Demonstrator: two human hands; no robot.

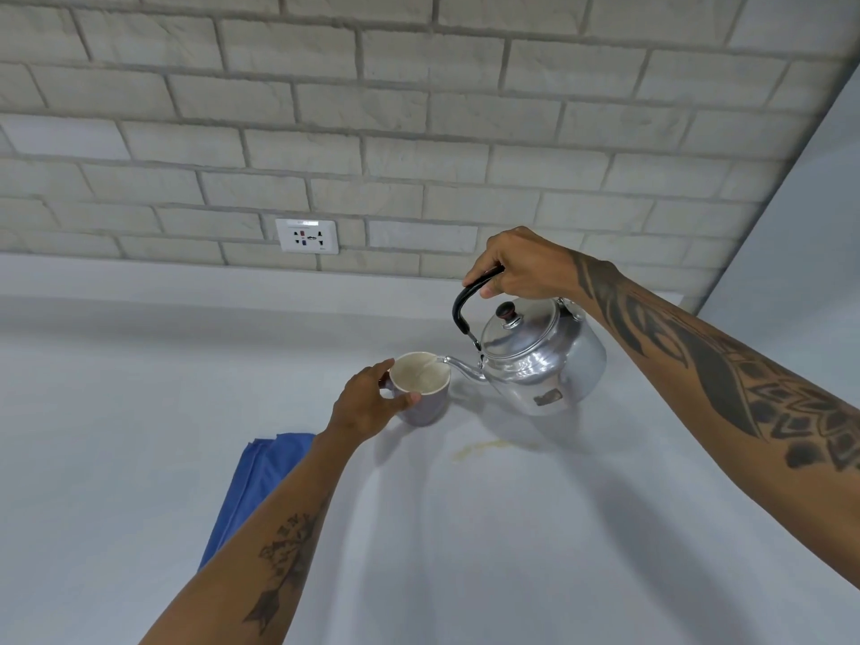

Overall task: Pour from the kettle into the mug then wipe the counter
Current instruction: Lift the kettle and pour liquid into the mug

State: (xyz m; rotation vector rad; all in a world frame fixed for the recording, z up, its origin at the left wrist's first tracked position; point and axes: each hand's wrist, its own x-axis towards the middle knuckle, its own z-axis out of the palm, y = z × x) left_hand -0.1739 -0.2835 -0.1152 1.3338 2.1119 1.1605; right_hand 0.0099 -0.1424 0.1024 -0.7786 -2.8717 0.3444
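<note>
The right hand (521,267) gripped the tilted kettle (535,360), spout pointing left over the mug (421,388) the left hand (367,402) clasped.

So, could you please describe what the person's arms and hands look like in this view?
Both forearms are bare, with no sleeves, gloves, watch or rings visible. The right forearm carries a large dark tattoo of bold bands and geometric patterning. The left forearm has a smaller dark tattoo, long and narrow.

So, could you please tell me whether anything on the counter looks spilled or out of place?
Yes: a thin yellowish smear marks the white counter, nearer the camera than the kettle and mug. It looks like spilled liquid.
</note>
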